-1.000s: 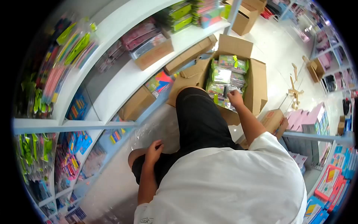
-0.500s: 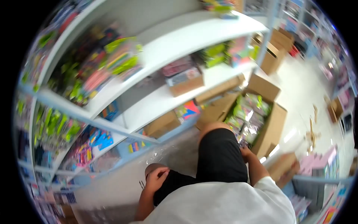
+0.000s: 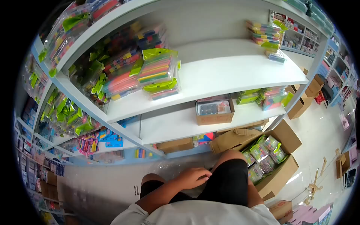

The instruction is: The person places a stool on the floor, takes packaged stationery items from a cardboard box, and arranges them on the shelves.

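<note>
My left hand [image 3: 193,177] is over my lap beside the bent right knee, its fingers loosely curled and slightly apart, with nothing visible in them. My right forearm [image 3: 254,193] runs down beside the right thigh, and the hand at its end is hidden behind the leg. Near that knee stands an open cardboard box [image 3: 279,178] filled with clear packs [image 3: 259,152] that have green tops. On the white shelf [image 3: 225,71] ahead lie stacked packs of coloured sheets [image 3: 159,71] with green headers. A small carton [image 3: 214,112] sits on the shelf below.
Green-topped packs [image 3: 67,112] crowd the shelves at the left. More colourful packs [image 3: 264,33] lie at the upper shelf's far end. Other cartons [image 3: 300,105] stand on the floor at the right, with torn brown pieces [image 3: 313,187] nearby. A shelf post [image 3: 303,93] rises behind the open box.
The view has turned towards the shelves. My left hand has moved from the left knee across to the right knee. My right hand has left the box's packs and dropped out of sight.
</note>
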{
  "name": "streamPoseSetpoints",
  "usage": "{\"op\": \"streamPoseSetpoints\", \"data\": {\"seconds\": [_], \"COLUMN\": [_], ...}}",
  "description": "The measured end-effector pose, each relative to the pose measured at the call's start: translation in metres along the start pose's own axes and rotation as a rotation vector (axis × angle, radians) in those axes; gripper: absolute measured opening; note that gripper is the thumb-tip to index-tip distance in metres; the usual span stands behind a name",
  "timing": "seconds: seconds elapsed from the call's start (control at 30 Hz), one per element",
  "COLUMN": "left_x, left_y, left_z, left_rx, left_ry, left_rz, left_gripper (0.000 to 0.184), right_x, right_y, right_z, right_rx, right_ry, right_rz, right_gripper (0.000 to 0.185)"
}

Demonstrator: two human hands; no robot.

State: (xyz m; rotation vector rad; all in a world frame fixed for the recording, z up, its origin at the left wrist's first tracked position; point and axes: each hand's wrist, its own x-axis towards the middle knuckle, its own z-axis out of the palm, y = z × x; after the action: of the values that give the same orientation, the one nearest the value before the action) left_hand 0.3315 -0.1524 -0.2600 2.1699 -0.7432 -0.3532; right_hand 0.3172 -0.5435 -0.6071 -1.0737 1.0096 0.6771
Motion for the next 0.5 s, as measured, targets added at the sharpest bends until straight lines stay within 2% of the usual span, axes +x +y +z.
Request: {"op": "streamPoseSetpoints", "data": {"seconds": [0.17,0.23,0.27,0.33,0.5], "left_x": [-0.033,-0.06,-0.076,-0.107,-0.149], "left_y": [-0.01,-0.008,-0.013,-0.027,-0.037], "left_z": [-0.01,-0.017,-0.016,-0.017,-0.032], "left_rx": [-0.067,-0.142,-0.139,-0.189,-0.258], "left_ry": [0.1,0.146,0.161,0.212,0.332], "left_rz": [0.005,-0.153,-0.141,-0.264,-0.283], "left_gripper": [0.022,0.023,0.023,0.022,0.02], "right_x": [-0.011,-0.021,-0.025,-0.034,-0.053], "right_y": [0.012,0.014,0.016,0.02,0.035], "right_z": [-0.009,-0.011,-0.012,-0.011,-0.015], "right_rx": [-0.058,-0.098,-0.112,-0.129,-0.189], "right_ry": [0.039,0.053,0.06,0.071,0.109], "right_rz": [-0.055,-0.08,-0.091,-0.101,-0.131], "right_gripper": [0.051,0.051,0.05,0.05,0.048]}}
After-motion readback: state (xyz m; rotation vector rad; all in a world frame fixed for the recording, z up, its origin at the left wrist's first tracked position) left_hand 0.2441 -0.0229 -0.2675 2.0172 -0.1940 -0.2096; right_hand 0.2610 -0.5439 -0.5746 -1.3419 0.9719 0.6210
